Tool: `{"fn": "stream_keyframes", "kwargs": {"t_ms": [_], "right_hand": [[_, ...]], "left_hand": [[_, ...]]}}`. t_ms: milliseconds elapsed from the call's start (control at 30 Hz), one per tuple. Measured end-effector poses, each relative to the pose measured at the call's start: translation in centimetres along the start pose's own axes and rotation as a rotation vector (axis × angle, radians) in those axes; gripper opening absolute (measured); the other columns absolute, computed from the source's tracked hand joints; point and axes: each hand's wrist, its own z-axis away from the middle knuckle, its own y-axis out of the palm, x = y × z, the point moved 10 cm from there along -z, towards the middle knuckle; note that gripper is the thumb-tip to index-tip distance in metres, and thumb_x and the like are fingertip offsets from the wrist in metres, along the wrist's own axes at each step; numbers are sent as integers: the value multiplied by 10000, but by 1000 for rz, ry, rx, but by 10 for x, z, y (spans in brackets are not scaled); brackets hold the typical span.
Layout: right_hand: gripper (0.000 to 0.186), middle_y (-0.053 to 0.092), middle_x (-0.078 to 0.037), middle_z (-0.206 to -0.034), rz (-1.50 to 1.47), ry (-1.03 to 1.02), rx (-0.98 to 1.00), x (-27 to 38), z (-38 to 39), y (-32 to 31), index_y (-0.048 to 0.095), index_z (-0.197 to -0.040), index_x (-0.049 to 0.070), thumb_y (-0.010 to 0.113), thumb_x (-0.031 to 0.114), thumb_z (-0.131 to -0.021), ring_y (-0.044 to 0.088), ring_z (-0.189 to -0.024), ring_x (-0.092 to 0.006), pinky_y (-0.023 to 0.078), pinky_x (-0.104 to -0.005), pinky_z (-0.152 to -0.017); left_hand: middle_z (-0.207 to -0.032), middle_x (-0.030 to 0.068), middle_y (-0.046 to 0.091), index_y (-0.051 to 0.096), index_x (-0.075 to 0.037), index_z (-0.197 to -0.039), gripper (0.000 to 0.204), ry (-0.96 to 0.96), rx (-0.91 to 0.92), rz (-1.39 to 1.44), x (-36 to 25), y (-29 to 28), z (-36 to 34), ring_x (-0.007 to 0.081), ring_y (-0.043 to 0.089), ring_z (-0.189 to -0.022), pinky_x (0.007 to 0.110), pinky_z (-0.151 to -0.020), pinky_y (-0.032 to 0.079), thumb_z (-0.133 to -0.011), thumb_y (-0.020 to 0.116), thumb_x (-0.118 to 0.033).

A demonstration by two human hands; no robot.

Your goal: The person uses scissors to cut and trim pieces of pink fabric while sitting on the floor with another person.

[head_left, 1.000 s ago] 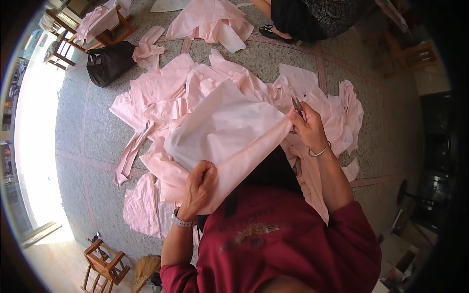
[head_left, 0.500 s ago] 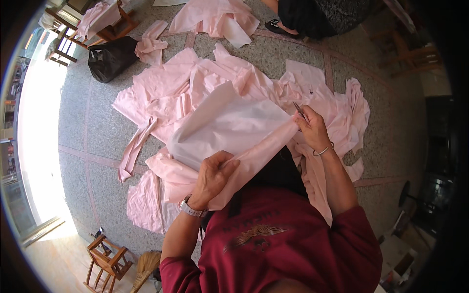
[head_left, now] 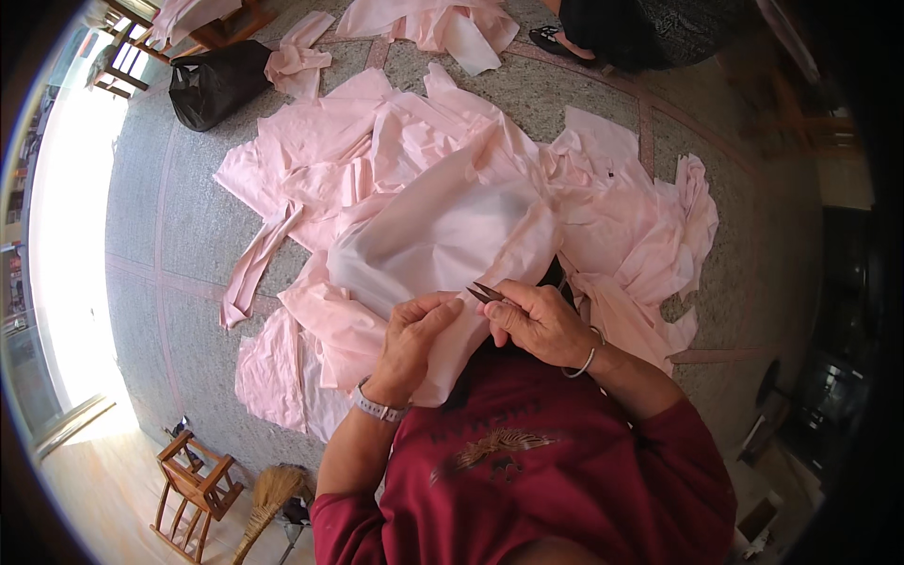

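My left hand (head_left: 412, 344) is closed on the edge of a thin, pale pink cloth (head_left: 447, 240) that spreads over my lap and the pile in front. In my right hand (head_left: 544, 325) is a pair of thread snips (head_left: 483, 293), its dark pointed blades slightly apart and directed left. Their tips lie close to my left thumb, by the cloth edge; whether they touch it I cannot tell. Most of the snips is hidden by my fingers.
More pink cloth (head_left: 631, 217) lies crumpled around me, with another heap (head_left: 428, 21) farther off. A black plastic bag (head_left: 218, 85) rests at the far left. Near left are a small wooden chair (head_left: 198, 485) and a straw broom (head_left: 273, 499). Another person's foot (head_left: 570, 45) shows far right.
My right hand has let go of the cloth's right corner and come left and down with the snips, beside my left hand. The stretched cloth edge has slackened.
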Motion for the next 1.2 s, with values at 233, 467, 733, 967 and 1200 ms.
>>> {"fn": "stream_keyframes", "kwargs": {"t_ms": [233,467,733,967,1200], "right_hand": [[211,607,-49,-613,46,95,74,-13,-1,8,624,-944,-12,544,179,-985,570,-573,-104,453,-278,-568],[227,609,-35,-628,100,81,113,-14,-4,10,638,-1001,-34,542,171,-981,577,-584,-86,453,-258,-566],[203,592,-50,-593,133,76,101,-14,-5,10,614,-905,-10,548,172,-970,559,-552,-110,453,-288,-555],[221,594,-26,-595,111,43,102,-16,-8,13,609,-861,3,550,185,-973,536,-541,-95,434,-280,-538],[233,577,-14,-597,-461,223,222,-40,-10,30,608,-888,23,550,219,-1000,460,-488,-38,332,-201,-441]], "left_hand": [[-927,55,705,687,34,-1046,232,-22,9,138,12,-8,0,102,640,-800,230,-737,504,-952,595,-157],[-916,53,701,684,29,-1017,207,-24,11,195,14,-9,1,99,637,-792,225,-734,501,-945,596,-144],[-913,41,694,679,27,-1013,192,-6,8,184,13,-11,0,93,629,-803,222,-747,495,-941,603,-134],[-908,27,698,702,17,-1031,220,-17,6,163,19,-15,0,76,617,-808,222,-743,490,-955,611,-169],[-934,17,695,693,12,-1058,192,67,31,80,8,-7,4,76,611,-827,220,-754,489,-965,597,-127]]}}
